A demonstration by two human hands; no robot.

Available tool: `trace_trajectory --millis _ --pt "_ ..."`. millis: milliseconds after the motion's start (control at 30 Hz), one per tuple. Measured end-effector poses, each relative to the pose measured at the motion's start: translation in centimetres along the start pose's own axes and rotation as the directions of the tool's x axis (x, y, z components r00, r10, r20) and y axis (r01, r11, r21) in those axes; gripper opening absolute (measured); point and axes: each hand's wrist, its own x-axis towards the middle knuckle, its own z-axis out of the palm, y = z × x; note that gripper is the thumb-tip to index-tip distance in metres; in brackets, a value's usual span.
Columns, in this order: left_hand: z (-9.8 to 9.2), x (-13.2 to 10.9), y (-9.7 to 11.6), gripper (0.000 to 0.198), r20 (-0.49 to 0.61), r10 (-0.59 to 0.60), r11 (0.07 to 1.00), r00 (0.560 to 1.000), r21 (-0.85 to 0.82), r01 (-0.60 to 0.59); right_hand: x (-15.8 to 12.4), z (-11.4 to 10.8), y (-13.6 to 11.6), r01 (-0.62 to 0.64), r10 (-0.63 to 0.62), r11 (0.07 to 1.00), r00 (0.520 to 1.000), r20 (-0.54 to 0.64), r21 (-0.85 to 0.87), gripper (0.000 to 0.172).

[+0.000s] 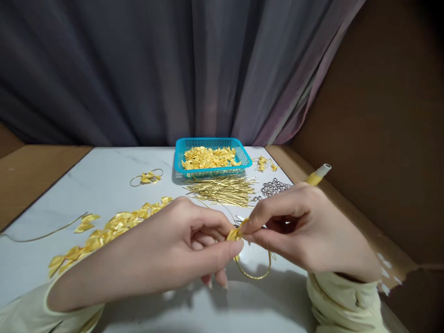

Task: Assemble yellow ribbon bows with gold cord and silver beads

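Lower centre, the fingers (222, 253) of the left hand (183, 231) and right hand (300, 226) pinch almost closed on a yellow bow (233, 235), a golden cord (255, 277) looping below; this looks like fastening, seemingly calling next for a steady, fine grip. Around lies the white bench (81, 178), a blue basket (177, 155) mid-frame, a grey curtain (156, 69) across the top.

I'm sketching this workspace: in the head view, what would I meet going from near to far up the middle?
Yellow ribbon piece pinched by the left hand and right hand → gold wires → turquoise basket holding yellow bits → grey curtain.
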Motion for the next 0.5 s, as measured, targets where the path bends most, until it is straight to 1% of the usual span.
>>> trace_trajectory --millis 67,233,400,500 --pt "0.09 0.16 -0.08 0.022 -0.010 0.011 0.999 1.000 -0.031 -0.011 0.06 0.01 -0.05 0.004 -0.004 1.000 1.000 0.002 -0.001 0.018" --pt "0.20 0.36 -0.50 0.020 -0.022 0.081 0.993 0.996 -0.080 -0.082 0.11 0.07 0.13 0.002 -0.003 1.000 1.000 0.017 0.010 0.015" --pt "0.07 0.31 -0.97 0.019 -0.019 0.104 0.993 0.994 -0.055 -0.105 0.17 -0.05 0.53 0.008 -0.010 1.000 0.999 0.052 0.025 0.013" --pt "-0.14 0.34 -0.87 0.020 -0.018 0.122 0.992 0.992 -0.031 -0.122 0.13 -0.60 0.57 -0.021 0.018 0.999 0.997 0.080 0.035 0.009"
